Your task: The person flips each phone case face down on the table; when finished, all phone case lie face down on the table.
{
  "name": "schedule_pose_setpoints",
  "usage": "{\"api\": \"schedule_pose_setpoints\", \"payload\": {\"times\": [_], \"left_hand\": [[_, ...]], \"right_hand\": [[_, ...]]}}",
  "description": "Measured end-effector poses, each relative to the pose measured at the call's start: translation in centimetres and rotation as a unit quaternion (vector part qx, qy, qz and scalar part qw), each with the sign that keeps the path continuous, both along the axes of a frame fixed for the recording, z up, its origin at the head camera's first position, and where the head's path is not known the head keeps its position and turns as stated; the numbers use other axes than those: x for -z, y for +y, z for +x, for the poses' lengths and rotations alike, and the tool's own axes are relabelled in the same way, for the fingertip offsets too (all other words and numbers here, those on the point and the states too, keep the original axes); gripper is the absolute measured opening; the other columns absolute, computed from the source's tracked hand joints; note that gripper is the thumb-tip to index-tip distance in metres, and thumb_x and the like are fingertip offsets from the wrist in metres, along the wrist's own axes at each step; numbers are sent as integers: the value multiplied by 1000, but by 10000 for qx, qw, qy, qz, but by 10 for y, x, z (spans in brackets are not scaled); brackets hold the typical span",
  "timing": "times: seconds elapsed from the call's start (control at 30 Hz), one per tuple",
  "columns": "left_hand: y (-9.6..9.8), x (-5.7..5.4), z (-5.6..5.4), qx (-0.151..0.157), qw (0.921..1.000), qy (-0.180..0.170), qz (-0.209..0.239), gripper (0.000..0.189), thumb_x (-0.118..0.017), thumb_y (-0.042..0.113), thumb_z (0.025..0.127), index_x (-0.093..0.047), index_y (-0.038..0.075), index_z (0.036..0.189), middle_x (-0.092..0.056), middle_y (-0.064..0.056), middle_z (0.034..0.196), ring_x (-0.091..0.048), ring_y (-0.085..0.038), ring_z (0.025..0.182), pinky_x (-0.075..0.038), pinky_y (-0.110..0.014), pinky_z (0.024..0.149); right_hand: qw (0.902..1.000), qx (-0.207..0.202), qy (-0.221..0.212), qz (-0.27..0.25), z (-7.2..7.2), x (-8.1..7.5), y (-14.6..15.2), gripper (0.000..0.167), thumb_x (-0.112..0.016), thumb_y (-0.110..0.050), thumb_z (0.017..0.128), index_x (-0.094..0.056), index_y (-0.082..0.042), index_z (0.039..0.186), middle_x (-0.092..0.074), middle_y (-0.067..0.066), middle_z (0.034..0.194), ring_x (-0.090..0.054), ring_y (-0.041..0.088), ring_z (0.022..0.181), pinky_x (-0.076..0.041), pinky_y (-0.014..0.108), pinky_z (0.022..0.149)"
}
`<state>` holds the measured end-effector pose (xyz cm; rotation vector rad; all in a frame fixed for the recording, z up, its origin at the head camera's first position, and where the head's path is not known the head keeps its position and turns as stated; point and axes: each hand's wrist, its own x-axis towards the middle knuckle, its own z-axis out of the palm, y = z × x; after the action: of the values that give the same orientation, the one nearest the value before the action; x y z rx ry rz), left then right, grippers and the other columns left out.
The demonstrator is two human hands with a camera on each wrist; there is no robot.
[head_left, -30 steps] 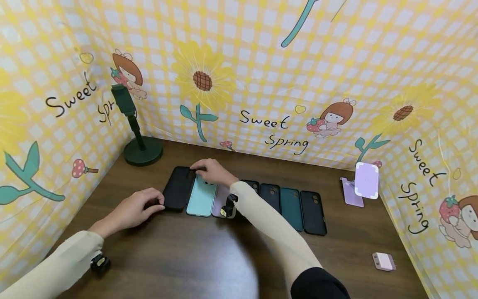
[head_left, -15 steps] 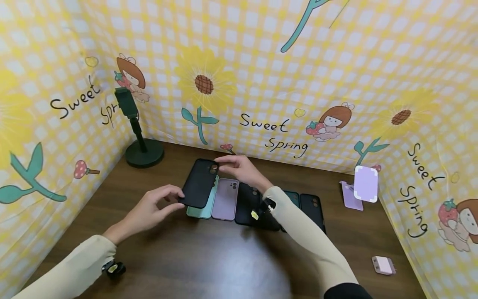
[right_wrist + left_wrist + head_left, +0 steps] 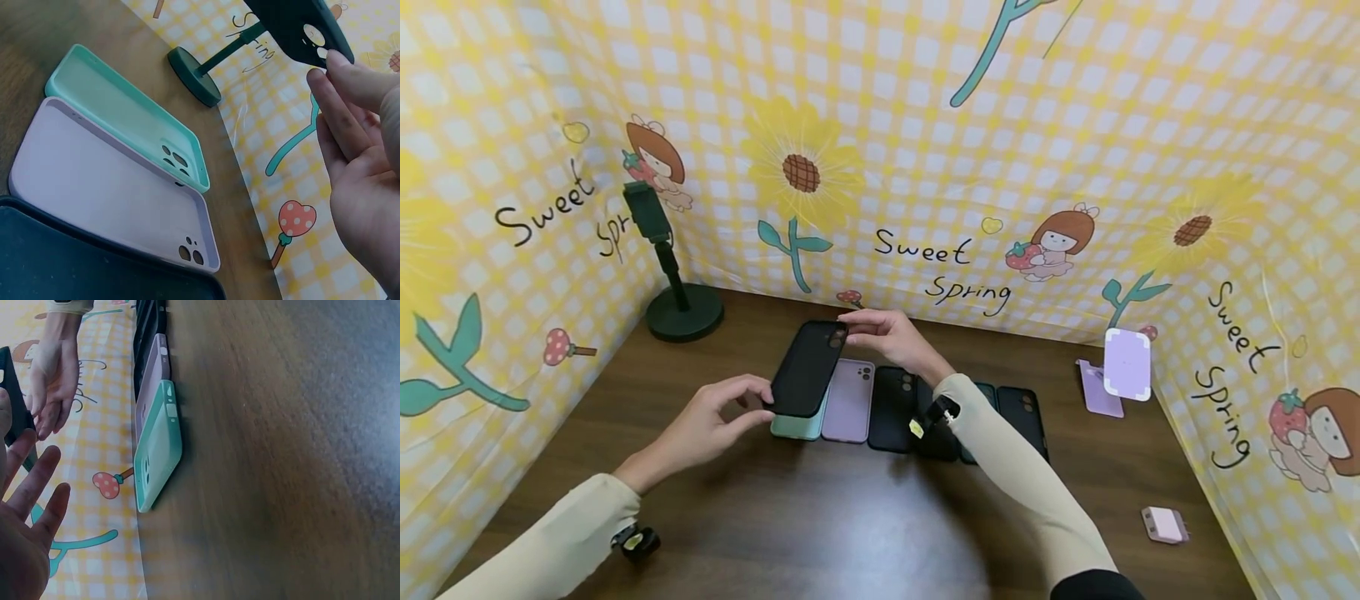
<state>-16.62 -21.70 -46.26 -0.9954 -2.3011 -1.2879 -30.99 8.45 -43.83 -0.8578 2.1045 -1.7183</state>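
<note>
A black phone case [image 3: 808, 371] is held up off the table, tilted, above a mint green phone case [image 3: 128, 112]. My left hand [image 3: 718, 415] pinches its lower left corner between thumb and fingers. At the upper right corner, beside the camera holes, my right hand [image 3: 895, 340] pinches it. To the right of the mint case lies a lilac phone case [image 3: 847, 404], then a black phone case [image 3: 891, 412]. Further cases in the row are partly covered by my right forearm; a dark one [image 3: 1022, 417] closes the row.
A dark green stand [image 3: 685, 312] is at the back left. A lilac phone stand [image 3: 1126, 365] occupies the back right, with a white plug charger [image 3: 1165, 525] nearer the front. Patterned cloth walls [image 3: 925, 167] border the wooden table [image 3: 820, 525].
The black case has been lifted from the row's left end and moved right, over the mint case, with both hands on it. In the last half second it has barely moved.
</note>
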Motion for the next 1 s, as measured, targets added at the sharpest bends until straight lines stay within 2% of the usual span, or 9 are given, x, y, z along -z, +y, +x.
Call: {"api": "schedule_pose_setpoints", "payload": {"times": [0.17,0.4,0.53,0.63,0.7,0.77,0.87,1.0], "left_hand": [[0,2,2,2,10000,-93,21,39,-81,-8,81,-68,21,104,-71,8,102,-65,-5,81,-54,-19,73],[2,5,1,121,9993,-360,-44,39,-77,-8,85,-67,19,111,-71,7,104,-66,-5,82,-55,-20,74],[5,3,-1,107,9989,-442,-125,48,-77,-6,86,-61,13,127,-75,2,106,-67,-3,90,-55,-23,77],[6,1,-1,53,9986,-468,-244,67,-79,-3,86,-52,10,146,-77,-2,107,-66,-3,93,-55,-25,75],[7,-1,0,3,9983,-455,-377,82,-81,-1,85,-42,10,156,-76,-2,107,-66,-4,93,-55,-25,73],[7,-2,1,-31,9980,-371,-517,91,-82,1,84,-35,11,160,-74,-1,109,-65,-6,91,-53,-22,72],[9,-5,2,-78,9971,-39,-757,95,-85,4,81,-35,10,161,-70,0,110,-60,-6,88,-49,-17,72],[12,-8,2,-151,9954,291,-900,92,-87,6,79,-42,12,158,-68,-5,125,-57,-4,90,-47,-16,76]], "right_hand": [[9998,-59,-1,-185,0,3,-1,37,-66,-3,98,-65,1,135,-70,12,130,-71,6,105,-58,28,94],[9977,-343,34,-577,0,6,-2,31,-63,-8,101,-67,0,131,-71,9,131,-71,11,109,-58,38,98],[9990,-89,114,-413,0,4,-3,26,-65,-12,102,-70,-1,125,-77,3,112,-71,11,102,-58,33,95],[9995,62,189,-262,0,3,-3,28,-65,-14,101,-70,1,125,-78,-2,99,-71,12,98,-56,29,94],[9995,65,217,-235,0,3,-5,30,-66,-14,101,-70,3,126,-78,-1,98,-72,13,98,-56,30,96],[9994,54,236,-233,-1,3,-5,29,-66,-13,101,-71,2,126,-79,2,98,-73,14,98,-56,33,97],[9994,63,257,-210,-1,3,-7,27,-67,-12,100,-73,-1,124,-80,6,100,-74,15,98,-58,34,96],[9996,242,34,-156,2,0,-8,24,-68,-12,100,-73,-4,122,-80,8,102,-75,12,92,-61,32,82]]}}
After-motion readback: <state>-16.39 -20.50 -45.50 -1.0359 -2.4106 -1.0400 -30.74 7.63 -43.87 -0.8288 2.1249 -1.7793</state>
